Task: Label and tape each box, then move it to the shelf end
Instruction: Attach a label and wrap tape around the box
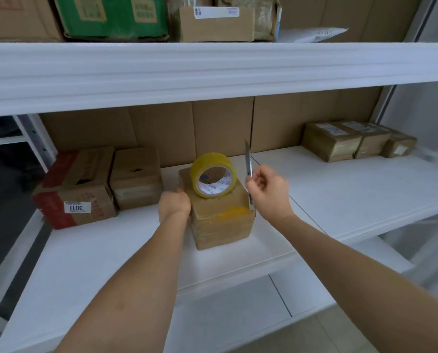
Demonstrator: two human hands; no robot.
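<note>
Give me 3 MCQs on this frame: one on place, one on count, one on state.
1. Where is the tape roll?
A. on the box
B. on the top shelf
C. on the floor

2. How many taped boxes sit at the shelf's right end?
A. one
B. three
C. five

3. What is the right hand doing?
A. resting flat and open
B. gripping a knife
C. lifting the roll

Key:
1 A, the roll sits on the box between the hands.
2 B, three boxes stand side by side there.
3 B, its fingers curl round the knife, blade up, by the box's right edge.
</note>
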